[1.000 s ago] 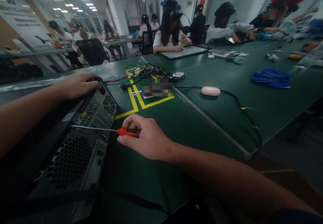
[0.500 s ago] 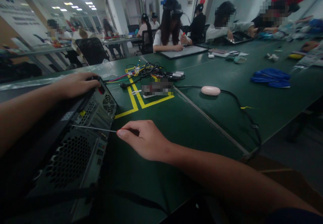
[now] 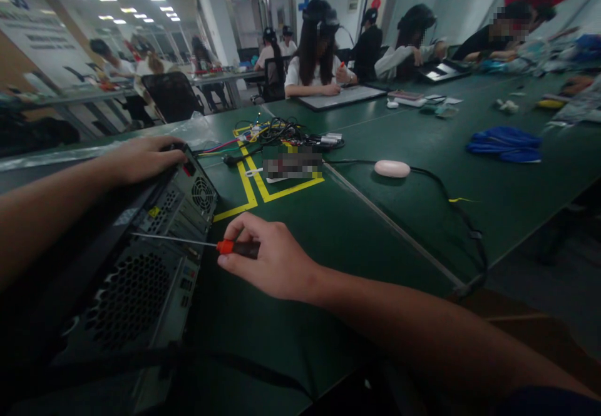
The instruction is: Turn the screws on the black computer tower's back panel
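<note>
The right hand (image 3: 277,259) grips the screwdriver (image 3: 226,247), aimed left at the case (image 3: 162,263) edge; the left hand (image 3: 144,155) lies atop, grip unclear.

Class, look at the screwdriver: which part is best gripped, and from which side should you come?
Probably the thick handle, approached from the right, as the right hand has it. The thin shaft points left, its tip at the back of the computer, so the handle end faces away and offers the fuller hold.
</note>
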A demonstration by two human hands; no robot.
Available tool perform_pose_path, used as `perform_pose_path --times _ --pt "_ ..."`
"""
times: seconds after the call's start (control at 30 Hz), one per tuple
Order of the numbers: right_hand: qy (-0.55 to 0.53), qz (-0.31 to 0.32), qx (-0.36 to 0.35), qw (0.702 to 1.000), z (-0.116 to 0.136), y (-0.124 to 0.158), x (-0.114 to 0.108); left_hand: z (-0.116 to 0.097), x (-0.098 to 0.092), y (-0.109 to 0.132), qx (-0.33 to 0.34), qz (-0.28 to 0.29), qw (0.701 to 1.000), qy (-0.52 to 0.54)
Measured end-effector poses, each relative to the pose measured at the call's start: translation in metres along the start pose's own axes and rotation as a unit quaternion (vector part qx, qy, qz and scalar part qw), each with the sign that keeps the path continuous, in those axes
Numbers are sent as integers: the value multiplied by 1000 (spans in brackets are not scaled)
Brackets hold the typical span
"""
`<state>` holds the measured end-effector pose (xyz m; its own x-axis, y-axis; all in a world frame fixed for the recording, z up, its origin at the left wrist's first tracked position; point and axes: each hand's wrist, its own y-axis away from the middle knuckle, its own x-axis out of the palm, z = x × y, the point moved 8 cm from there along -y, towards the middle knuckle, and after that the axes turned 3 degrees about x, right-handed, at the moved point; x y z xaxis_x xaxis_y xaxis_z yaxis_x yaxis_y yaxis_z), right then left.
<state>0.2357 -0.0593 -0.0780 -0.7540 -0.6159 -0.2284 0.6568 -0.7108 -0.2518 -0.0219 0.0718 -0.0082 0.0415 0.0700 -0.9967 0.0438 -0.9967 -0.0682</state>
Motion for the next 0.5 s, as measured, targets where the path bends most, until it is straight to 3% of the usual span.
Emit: perform_pose_path --times 0.5 --pt "-11 -7 8 1000 -1 -2 -3 0 1 0 0 3 1000 -1"
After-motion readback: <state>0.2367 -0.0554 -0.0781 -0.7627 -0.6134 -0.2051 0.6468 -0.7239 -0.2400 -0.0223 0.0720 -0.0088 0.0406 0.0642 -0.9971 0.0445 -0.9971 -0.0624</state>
